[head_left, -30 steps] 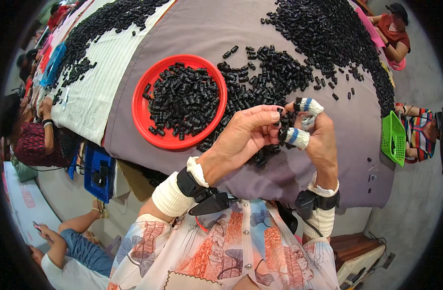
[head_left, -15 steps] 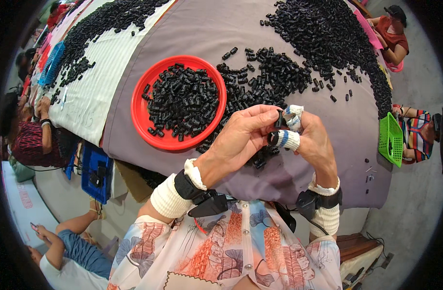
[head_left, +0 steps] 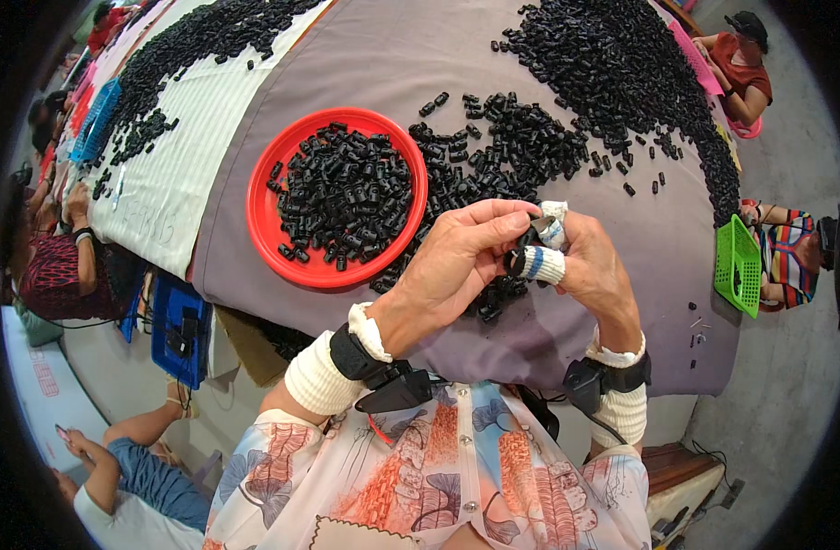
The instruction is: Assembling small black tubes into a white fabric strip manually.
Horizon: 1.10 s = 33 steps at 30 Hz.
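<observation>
My left hand (head_left: 461, 254) and my right hand (head_left: 576, 257) meet above the near part of the grey tablecloth. A small black plastic cylinder (head_left: 528, 240) is pinched between their fingertips, partly hidden by the fingers. White cloth sleeves with blue stripes cover the thumb and forefinger of my right hand. Left of my hands, a red round tray (head_left: 261, 240) holds a heap of small black cylinders (head_left: 351, 188). More loose black cylinders (head_left: 530, 137) lie just beyond my fingers.
A large pile of black parts (head_left: 612, 55) spreads across the far right. A green basket (head_left: 739, 266) stands at the right edge, a blue bin (head_left: 177, 330) below the table's left side. Other people sit along both sides; a white-covered table (head_left: 191, 137) adjoins on the left.
My fingertips have shifted slightly around the black cylinder, and the right forefinger has drawn in closer to it. The whole view has moved a little; the tray and piles look the same.
</observation>
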{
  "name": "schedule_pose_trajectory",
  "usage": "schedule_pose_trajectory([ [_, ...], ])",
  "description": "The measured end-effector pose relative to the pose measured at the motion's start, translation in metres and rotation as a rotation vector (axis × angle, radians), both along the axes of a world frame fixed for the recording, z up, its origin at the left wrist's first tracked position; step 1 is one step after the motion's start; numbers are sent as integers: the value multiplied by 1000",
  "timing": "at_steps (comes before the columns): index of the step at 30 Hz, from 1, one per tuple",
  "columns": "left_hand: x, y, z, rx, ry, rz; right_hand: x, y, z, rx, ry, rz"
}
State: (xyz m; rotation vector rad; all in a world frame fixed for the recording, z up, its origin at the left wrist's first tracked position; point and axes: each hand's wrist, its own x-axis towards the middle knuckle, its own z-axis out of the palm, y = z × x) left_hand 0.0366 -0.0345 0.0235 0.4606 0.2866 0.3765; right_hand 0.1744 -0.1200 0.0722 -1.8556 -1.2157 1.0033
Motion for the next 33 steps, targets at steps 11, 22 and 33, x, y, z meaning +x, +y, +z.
schedule_pose_trajectory([
  [11, 0, -1, 2, 33, 21, 23, 0, -1, -3, -13, -32, 50],
  [22, -1, -5, 0, 61, 59, 40, -3, -3, -9, 112, -102, 122],
  [33, 0, -7, 3, -28, 13, 10, 3, -6, -13, 138, -24, 28],
])
